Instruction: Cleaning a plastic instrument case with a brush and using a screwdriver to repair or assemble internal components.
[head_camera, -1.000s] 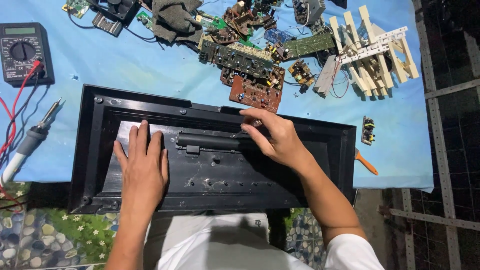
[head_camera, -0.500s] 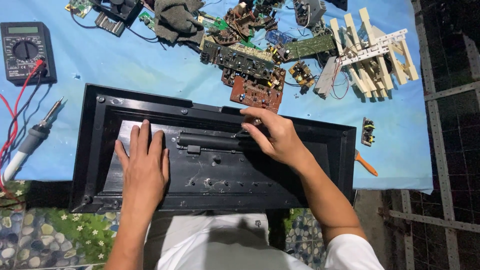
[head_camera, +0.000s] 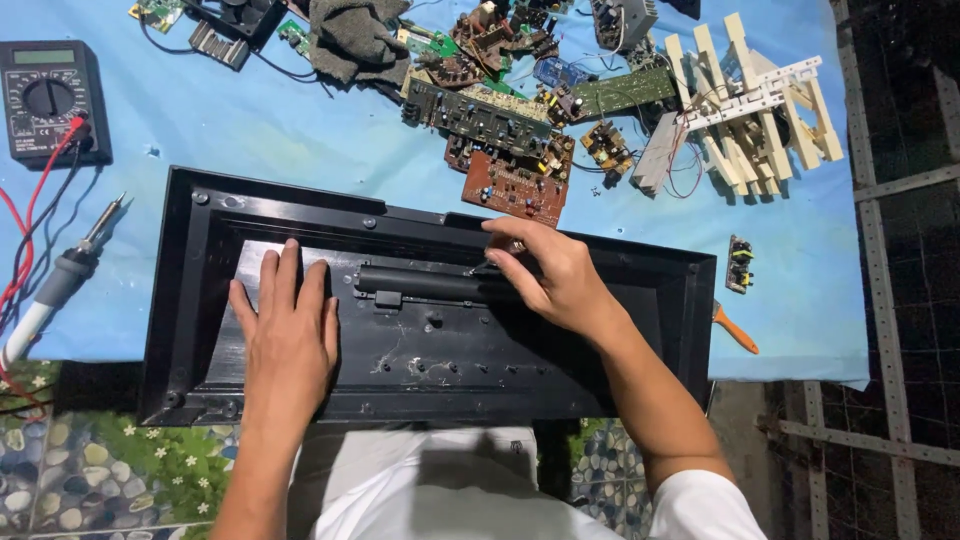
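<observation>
Housing (head_camera: 640, 300) black, long, scuffed; left hand (head_camera: 287, 335) fingers flat, right hand (head_camera: 553, 280) fingers pinching ridge (head_camera: 430, 283).

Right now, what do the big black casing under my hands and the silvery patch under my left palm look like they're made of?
The black casing looks like moulded plastic: glossy rim, ribs, screw bosses. The silvery patch under the left hand seems to be thin metal foil or sheet, with a dull streaky shine; which one is unclear. The right hand rests on a matte black bar, probably plastic too.
</observation>
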